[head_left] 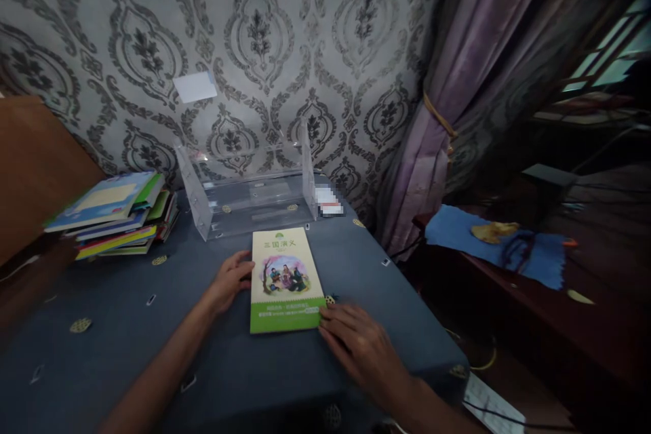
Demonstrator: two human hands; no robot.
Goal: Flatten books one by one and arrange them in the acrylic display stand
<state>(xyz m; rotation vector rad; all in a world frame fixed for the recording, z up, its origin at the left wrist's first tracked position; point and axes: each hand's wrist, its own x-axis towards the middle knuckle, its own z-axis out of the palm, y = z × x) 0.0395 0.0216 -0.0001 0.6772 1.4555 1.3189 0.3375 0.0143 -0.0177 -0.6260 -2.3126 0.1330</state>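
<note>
A book (285,315) with a cream and green cover and a small painted scene lies face up on the dark blue tablecloth. At its left edge, my left hand (231,279) grips the side with curled fingers, and the fingertips are partly hidden. My right hand (359,339) holds the lower right edge, its fingers together against the green band. Behind the book stands a clear plastic rack (196,193) with two upright side panels.
A stack of books (119,207) is at the left, with another person's blurred arm (38,281) beside it. A small white item (329,201) lies right of the rack. At the far right, a blue cloth (452,234) covers part of a dark red surface; a tied purple curtain (422,176) hangs between.
</note>
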